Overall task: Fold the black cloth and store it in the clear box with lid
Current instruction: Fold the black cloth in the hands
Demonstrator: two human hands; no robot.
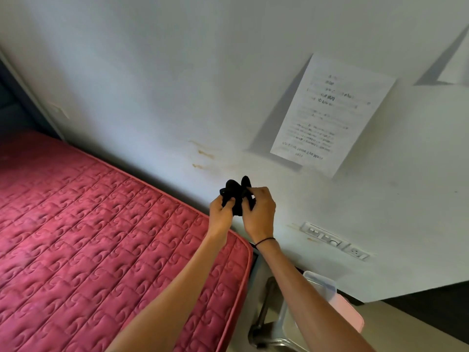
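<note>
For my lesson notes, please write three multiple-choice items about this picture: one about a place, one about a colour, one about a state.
1. Where is the black cloth?
A. on the mattress
B. held in the air before the wall
C. inside the clear box

2. What colour is the mattress cover?
A. pink-red
B. blue
C. green

3. How is the cloth now?
A. spread flat
B. bunched between both hands
C. hanging from one hand

Answers: 1 B, the left hand and right hand hold it up; 2 A, the quilted cover is pink-red; 3 B, both hands pinch a small bundle.
</note>
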